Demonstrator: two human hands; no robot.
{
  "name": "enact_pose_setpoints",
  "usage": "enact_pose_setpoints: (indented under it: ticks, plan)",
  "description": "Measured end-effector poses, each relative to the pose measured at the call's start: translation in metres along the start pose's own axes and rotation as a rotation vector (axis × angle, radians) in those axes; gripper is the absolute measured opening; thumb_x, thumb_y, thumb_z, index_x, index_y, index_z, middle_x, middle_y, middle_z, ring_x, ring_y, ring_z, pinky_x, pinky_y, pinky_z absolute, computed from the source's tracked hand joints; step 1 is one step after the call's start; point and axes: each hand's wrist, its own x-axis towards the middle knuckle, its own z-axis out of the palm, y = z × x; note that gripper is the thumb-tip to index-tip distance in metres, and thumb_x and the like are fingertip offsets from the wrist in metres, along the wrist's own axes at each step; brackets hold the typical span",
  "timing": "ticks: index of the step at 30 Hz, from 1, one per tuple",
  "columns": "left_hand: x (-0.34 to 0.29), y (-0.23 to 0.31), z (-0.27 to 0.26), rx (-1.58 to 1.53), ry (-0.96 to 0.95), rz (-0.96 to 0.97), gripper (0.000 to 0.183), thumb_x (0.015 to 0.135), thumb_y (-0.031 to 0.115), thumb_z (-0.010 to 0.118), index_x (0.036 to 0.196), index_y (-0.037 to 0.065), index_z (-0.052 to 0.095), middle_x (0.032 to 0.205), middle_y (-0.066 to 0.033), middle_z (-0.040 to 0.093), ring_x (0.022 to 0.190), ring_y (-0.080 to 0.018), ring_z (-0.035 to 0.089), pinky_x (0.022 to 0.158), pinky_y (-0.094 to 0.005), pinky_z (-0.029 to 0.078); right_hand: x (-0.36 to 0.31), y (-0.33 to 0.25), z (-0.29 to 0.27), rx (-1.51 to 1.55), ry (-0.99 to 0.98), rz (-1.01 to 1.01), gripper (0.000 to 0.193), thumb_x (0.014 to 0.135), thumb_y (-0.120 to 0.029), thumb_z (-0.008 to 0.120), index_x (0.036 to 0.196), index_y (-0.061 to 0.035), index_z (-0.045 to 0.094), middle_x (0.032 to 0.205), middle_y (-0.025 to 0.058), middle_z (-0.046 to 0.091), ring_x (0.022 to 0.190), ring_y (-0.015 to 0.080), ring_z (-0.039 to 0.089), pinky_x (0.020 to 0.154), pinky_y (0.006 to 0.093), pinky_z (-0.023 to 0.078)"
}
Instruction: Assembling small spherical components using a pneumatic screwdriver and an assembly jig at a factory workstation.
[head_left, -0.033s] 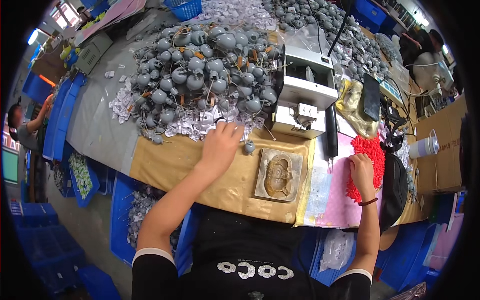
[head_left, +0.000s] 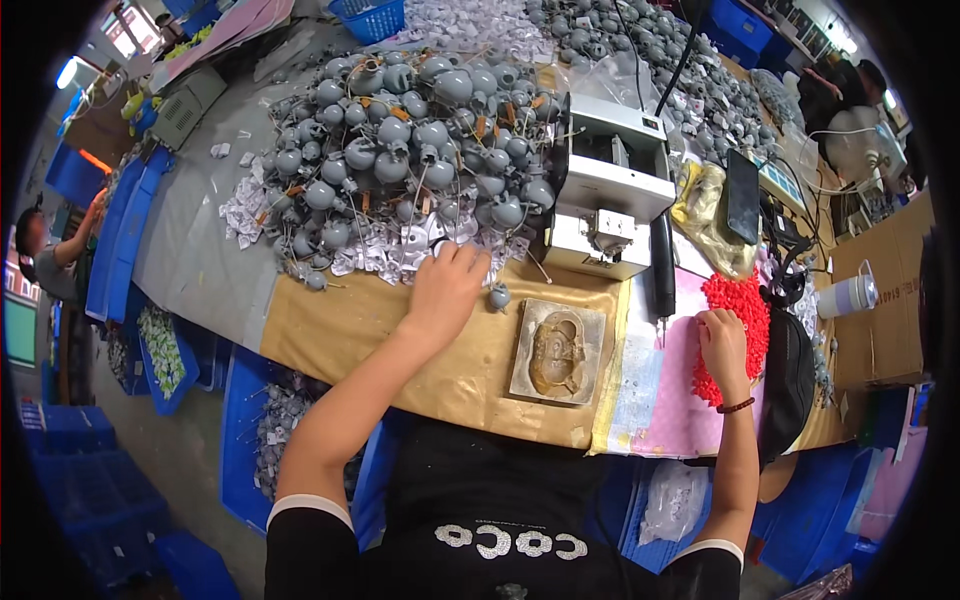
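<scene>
My left hand [head_left: 448, 292] is at the front edge of a heap of small white pieces [head_left: 385, 250], its fingers bent down among them and closed. What sits between the fingertips is hidden. Behind rises a big pile of round grey parts [head_left: 390, 150] with thin stems and orange bits. A single grey part [head_left: 499, 296] lies just right of that hand. My right hand [head_left: 723, 348] rests on a heap of small red pieces [head_left: 742, 300], fingers curled together; anything they pinch is too small to see. Between the hands lies a square metal mould [head_left: 558, 352] with a rounded hollow.
A white machine [head_left: 610, 185] stands behind the mould, with a black pen-like tool [head_left: 662, 262] beside it. Farther right are a phone [head_left: 742, 195], a black bag [head_left: 790, 385] and a white cup [head_left: 848, 294]. A blue bin [head_left: 238, 430] sits below the table's front edge. Another person works at far left.
My left hand and forearm have shifted very slightly to the right at the white pieces. My right hand stays on the red heap.
</scene>
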Motion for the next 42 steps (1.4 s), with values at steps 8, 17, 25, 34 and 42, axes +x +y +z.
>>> enact_pose_setpoints:
  ticks: [8, 17, 25, 34, 42]
  plan:
    - [-0.013, -0.005, 0.009, -0.146, 0.072, -0.004, 0.028, 0.078, 0.001, 0.068, 0.105, 0.003, 0.062, 0.105, -0.0112, 0.062, 0.1, -0.0327, 0.059, 0.082, -0.0432, 0.055, 0.0, -0.062, -0.001, 0.693, 0.022, 0.168, 0.022, 0.085, 0.012, 0.067, 0.1, -0.0024, 0.073, 0.098, 0.0069, 0.063, 0.088, 0.0163, 0.064, 0.074, 0.0266, 0.055]
    - [-0.089, 0.015, -0.015, -0.43, -0.023, -0.193, 0.027, 0.084, 0.004, 0.076, 0.109, 0.0, 0.069, 0.116, -0.0146, 0.066, 0.107, -0.0361, 0.062, 0.095, -0.0423, 0.051, -0.004, -0.107, 0.018, 0.963, -0.048, 0.264, 0.015, 0.09, 0.006, 0.07, 0.104, 0.0003, 0.072, 0.097, 0.0056, 0.068, 0.086, 0.0112, 0.065, 0.074, 0.0236, 0.053]
    - [-0.082, 0.033, -0.03, -0.604, -0.022, -0.175, 0.031, 0.083, 0.007, 0.079, 0.113, 0.002, 0.071, 0.116, -0.013, 0.067, 0.104, -0.0332, 0.062, 0.095, -0.0431, 0.051, -0.005, -0.13, 0.008, 0.973, 0.041, 0.153, 0.009, 0.089, 0.002, 0.076, 0.096, 0.0014, 0.071, 0.097, 0.0075, 0.069, 0.083, 0.0136, 0.067, 0.074, 0.0257, 0.054]
    - [-0.015, 0.097, 0.004, -0.625, -0.13, -0.015, 0.035, 0.081, 0.01, 0.08, 0.114, 0.006, 0.069, 0.115, -0.01, 0.061, 0.121, -0.0339, 0.049, 0.106, -0.0444, 0.043, 0.029, -0.197, 0.016, 0.737, 0.17, -0.36, 0.02, 0.076, 0.0, 0.084, 0.09, -0.005, 0.07, 0.093, 0.0078, 0.072, 0.081, 0.0249, 0.067, 0.074, 0.0357, 0.051]
    - [0.003, 0.03, -0.016, -0.459, 0.143, -0.038, 0.04, 0.08, 0.006, 0.077, 0.119, 0.014, 0.069, 0.124, -0.0097, 0.056, 0.118, -0.0324, 0.049, 0.102, -0.0429, 0.045, 0.029, -0.215, 0.013, 0.373, 0.126, -0.517, 0.023, 0.075, -0.01, 0.08, 0.096, -0.0073, 0.071, 0.098, 0.0046, 0.066, 0.098, 0.0255, 0.062, 0.082, 0.0389, 0.048]
